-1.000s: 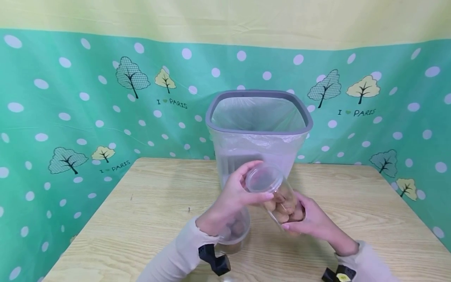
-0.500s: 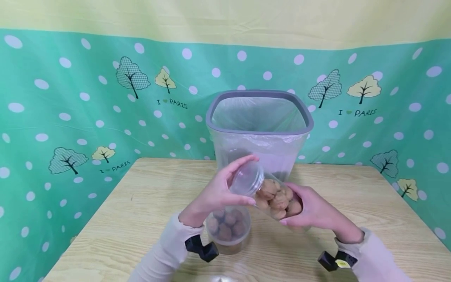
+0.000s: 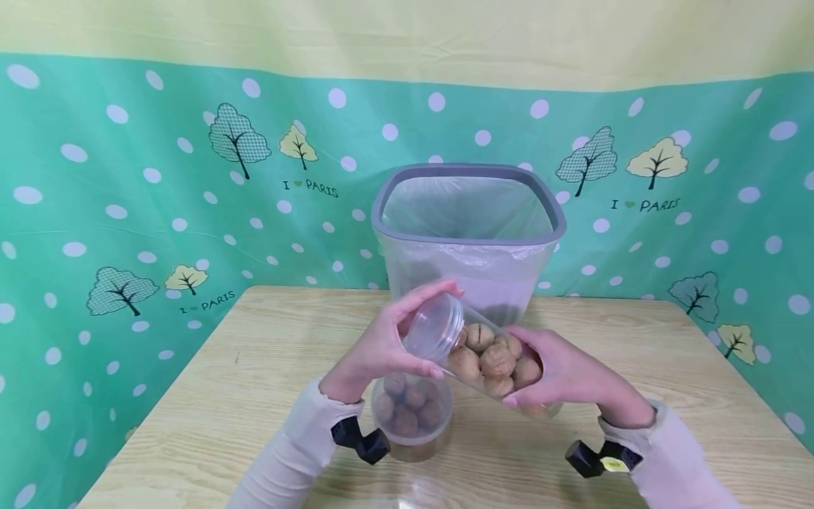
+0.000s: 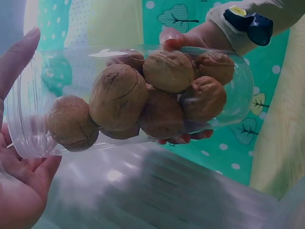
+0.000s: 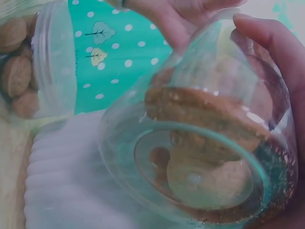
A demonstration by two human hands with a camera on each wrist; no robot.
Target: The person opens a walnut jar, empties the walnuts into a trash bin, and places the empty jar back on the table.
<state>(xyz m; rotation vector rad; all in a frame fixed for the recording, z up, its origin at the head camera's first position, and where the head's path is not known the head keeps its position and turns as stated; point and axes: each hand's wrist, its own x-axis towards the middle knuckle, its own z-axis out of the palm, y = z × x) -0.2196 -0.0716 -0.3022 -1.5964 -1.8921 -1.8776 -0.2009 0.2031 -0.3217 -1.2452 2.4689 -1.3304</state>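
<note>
A clear plastic jar of walnuts [image 3: 496,357] is held tilted above the table, its lid end up and to the left. My left hand [image 3: 381,346] grips the jar around its translucent lid [image 3: 432,329], thumb on one side and fingers on the other. Around the lower, base end my right hand [image 3: 566,371] is wrapped. Several walnuts [image 4: 119,98] lie along the jar's side in the left wrist view. Below my left hand, a second lidded jar [image 3: 412,417] with walnuts inside stands upright on the table.
Behind the hands stands a pale waste bin [image 3: 467,276] with a grey rim and a plastic liner. A shiny clear thing [image 3: 407,498], too cut off to identify, lies at the near edge of view. A patterned green cloth [image 3: 191,177] hangs behind the wooden table [image 3: 267,353].
The held jar has swung to the left and leans closer to level, its lid end lower. My left hand has moved left with it, uncovering the standing jar's top.
</note>
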